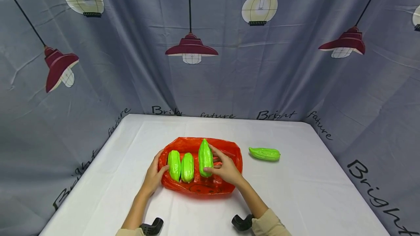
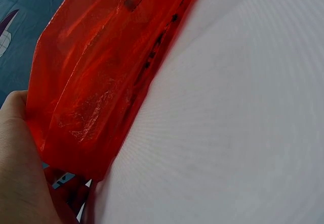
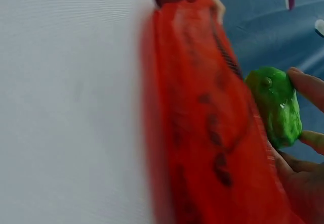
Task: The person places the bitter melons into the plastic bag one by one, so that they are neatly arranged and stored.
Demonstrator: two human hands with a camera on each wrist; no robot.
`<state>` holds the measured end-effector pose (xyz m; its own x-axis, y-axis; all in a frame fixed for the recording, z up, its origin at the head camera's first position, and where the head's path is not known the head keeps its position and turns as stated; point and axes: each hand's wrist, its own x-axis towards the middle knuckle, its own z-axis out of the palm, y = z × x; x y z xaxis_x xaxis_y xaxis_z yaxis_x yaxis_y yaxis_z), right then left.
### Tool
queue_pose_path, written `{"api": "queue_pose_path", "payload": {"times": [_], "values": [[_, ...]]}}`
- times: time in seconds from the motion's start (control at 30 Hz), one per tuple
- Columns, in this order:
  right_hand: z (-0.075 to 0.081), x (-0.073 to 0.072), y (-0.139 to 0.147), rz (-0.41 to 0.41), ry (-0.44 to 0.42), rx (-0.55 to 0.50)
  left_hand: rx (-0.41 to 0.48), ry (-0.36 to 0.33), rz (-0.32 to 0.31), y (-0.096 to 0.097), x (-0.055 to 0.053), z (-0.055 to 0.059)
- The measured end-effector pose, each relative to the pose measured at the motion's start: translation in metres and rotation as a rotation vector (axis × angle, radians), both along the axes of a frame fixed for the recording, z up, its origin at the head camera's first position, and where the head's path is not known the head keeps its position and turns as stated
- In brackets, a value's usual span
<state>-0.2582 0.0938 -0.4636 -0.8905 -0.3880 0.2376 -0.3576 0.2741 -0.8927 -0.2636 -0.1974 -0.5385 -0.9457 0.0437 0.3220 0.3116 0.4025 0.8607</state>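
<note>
A red plastic bag (image 1: 210, 189) lies spread with its mouth up on the white table. My left hand (image 1: 152, 177) grips its left edge, thumb on the inner side; in the left wrist view the bag's wall (image 2: 86, 97) rises beside that hand (image 2: 23, 168). A green bitter melon (image 1: 205, 157) stands nearly upright over the bag's right half, held by my right hand (image 1: 228, 170) between thumb and fingers. The right wrist view shows its bumpy end (image 3: 277, 107). Two more bitter melons, one at the left (image 1: 174, 165) and its neighbour (image 1: 187, 167), lie side by side in the bag.
To the right of the bag, another bitter melon (image 1: 264, 154) lies on the white tablecloth (image 1: 279, 196). A grey-blue curtain (image 1: 210, 83) printed with lamps hangs behind and at both sides of the table. Black devices are strapped to both wrists.
</note>
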Motion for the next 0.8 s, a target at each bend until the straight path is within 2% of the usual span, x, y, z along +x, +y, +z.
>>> {"api": "queue_pose_path", "payload": {"times": [0.13,0.2,0.37,0.43,0.8], "values": [[0.011,0.011,-0.007,0.021,-0.043,0.031,0.003,0.002,-0.004,0.000,0.001,0.000],[0.004,0.009,-0.009,0.016,-0.063,0.044,0.004,0.006,-0.002,0.000,0.001,0.000],[-0.026,-0.005,-0.011,-0.010,-0.075,0.084,-0.007,0.015,0.011,0.000,0.000,0.000],[-0.031,-0.007,-0.012,-0.014,-0.082,0.100,-0.006,0.019,0.013,0.001,0.000,0.000],[-0.037,-0.008,-0.016,0.015,-0.162,0.127,-0.005,0.021,0.003,0.000,0.000,-0.001]]}}
